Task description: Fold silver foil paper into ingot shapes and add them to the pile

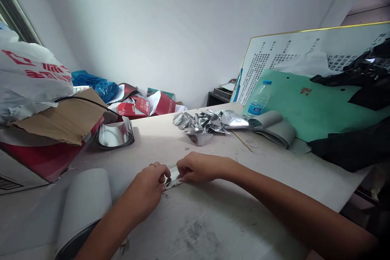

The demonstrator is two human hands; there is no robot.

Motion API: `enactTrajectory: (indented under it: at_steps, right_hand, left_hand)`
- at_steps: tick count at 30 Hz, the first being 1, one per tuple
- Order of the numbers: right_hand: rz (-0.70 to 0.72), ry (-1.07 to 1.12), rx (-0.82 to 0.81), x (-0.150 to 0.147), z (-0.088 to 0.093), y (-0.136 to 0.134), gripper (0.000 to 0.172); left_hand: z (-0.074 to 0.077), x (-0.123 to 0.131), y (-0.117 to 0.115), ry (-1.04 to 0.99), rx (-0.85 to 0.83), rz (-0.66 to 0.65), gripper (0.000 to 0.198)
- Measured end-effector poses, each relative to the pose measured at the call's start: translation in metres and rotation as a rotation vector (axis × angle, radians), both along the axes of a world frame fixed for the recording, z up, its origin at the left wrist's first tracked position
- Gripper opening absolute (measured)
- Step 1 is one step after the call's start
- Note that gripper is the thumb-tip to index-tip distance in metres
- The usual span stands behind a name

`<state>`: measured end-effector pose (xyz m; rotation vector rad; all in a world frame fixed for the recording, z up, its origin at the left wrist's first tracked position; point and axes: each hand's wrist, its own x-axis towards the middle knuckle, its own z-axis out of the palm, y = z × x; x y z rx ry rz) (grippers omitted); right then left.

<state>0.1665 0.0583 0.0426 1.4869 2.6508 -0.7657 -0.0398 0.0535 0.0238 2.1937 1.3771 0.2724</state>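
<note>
Pinching a narrow silver foil strip (173, 178) between them, the curled left hand (143, 185) and curled right hand (198, 167) meet at the fingertips on the pale, scuffed worktable (195, 227), forearms angled inward, seemingly to steady it. Crumpled silver foil pieces (207, 122) lie at twelve o'clock; a curled grey sheet (83, 207) sits at eight.

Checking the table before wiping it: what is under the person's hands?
A silver foil strip lies on the table between the left hand and right hand; fingers cover most of it, hiding its full shape.
</note>
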Motion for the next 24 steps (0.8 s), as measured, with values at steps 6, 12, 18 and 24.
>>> enactTrajectory:
  at_steps: [6,12,18,24]
  right_hand:
    - [-0.069,0.119,0.033,0.013,-0.012,-0.002,0.015]
    - [0.07,-0.027,0.329,0.01,-0.02,-0.02,0.013]
    - [0.242,-0.189,0.838,-0.008,-0.025,-0.045,0.019]
    - [0.371,-0.106,0.797,-0.018,-0.034,-0.046,0.019]
  left_hand:
    - [-0.008,-0.005,0.005,-0.027,-0.054,-0.009,0.028]
    - [-0.013,-0.012,0.011,-0.082,-0.078,-0.055,0.029]
    - [-0.012,-0.015,0.014,-0.084,-0.028,-0.124,0.02]
    - [-0.01,-0.015,0.012,0.009,-0.011,-0.124,0.019]
